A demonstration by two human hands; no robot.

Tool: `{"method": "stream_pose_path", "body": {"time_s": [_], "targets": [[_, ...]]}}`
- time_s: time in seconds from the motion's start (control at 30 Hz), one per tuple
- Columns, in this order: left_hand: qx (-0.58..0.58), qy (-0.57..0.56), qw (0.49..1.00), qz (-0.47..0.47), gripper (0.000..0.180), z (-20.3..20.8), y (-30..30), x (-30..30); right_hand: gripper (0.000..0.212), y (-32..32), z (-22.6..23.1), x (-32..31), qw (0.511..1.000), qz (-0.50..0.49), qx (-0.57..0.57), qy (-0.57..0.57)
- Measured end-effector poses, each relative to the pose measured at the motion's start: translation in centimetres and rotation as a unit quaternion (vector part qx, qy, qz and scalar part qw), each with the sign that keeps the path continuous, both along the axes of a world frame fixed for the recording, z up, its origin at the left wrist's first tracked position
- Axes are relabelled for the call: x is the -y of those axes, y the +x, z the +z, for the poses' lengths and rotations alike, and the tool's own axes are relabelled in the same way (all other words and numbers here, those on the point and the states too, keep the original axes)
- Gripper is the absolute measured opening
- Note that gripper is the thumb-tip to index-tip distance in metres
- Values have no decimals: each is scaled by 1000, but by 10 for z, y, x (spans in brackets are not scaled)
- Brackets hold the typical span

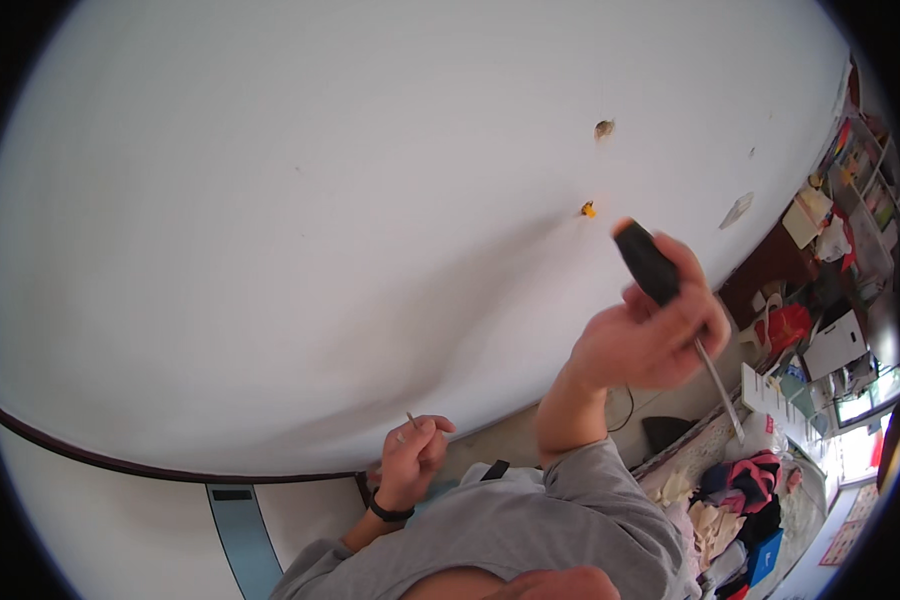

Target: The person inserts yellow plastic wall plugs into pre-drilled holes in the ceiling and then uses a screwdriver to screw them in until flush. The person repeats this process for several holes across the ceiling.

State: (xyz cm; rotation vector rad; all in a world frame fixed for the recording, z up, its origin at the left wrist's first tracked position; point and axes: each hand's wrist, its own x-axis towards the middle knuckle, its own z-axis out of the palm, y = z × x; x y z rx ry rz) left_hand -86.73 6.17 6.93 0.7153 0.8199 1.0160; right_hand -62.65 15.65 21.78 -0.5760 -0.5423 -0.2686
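Observation:
My right hand [650,345] is closed around a screwdriver [645,262] with a black handle. It is held reversed: the orange-tipped handle end points at the white wall [370,200] and the long metal shaft points back and down. Just beyond the handle end, a yellow wall plug [588,210] sits in a hole, partly sticking out; a gap shows between the two. Lower and to the left, my left hand [410,465] is closed in a pinch near the wall's lower part. A thin metal screw [410,417] pokes up from its fingers, too small to see fully.
Above the plug is a rough hole [604,129] in the wall. A switch plate [737,210] is farther right. Piled clothes [740,510] and a blue box [765,557] lie at the lower right, below cluttered shelves [865,170]. A dark trim [170,465] edges the wall at left.

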Motion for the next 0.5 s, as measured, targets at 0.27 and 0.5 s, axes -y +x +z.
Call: {"method": "stream_pose_path", "body": {"time_s": [0.27,0.5], "targets": [[-2,8,1000,5,28,-4,2,3,11,-5,-4,-2,999,23,-8,43],[-7,8,1000,10,32,2,2,3,7,-1,-8,-5,1000,8,0,1]]}}
